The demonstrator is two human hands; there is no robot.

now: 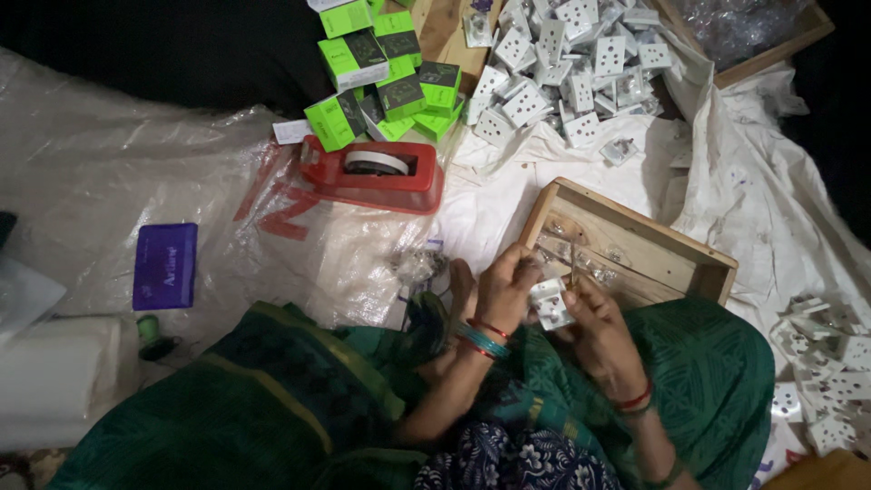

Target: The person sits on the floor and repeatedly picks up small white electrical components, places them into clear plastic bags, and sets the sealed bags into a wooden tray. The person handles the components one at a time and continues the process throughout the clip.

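Note:
A white plastic socket part [550, 303] sits between both hands, just above my lap. My left hand [504, 289] grips its left side with fingers curled. Closed on its right side is my right hand [595, 328], which also pinches a thin clear plastic bag at the top. Both wrists wear red and green bangles. Right behind the hands stands a shallow wooden tray [659, 245] with clear plastic bags inside.
A heap of white socket parts [562, 68] lies at the back, green boxes [386, 77] to its left. A red tape dispenser [376, 172] and a purple box [165, 266] rest on plastic sheeting. More white parts [826, 381] lie at the right.

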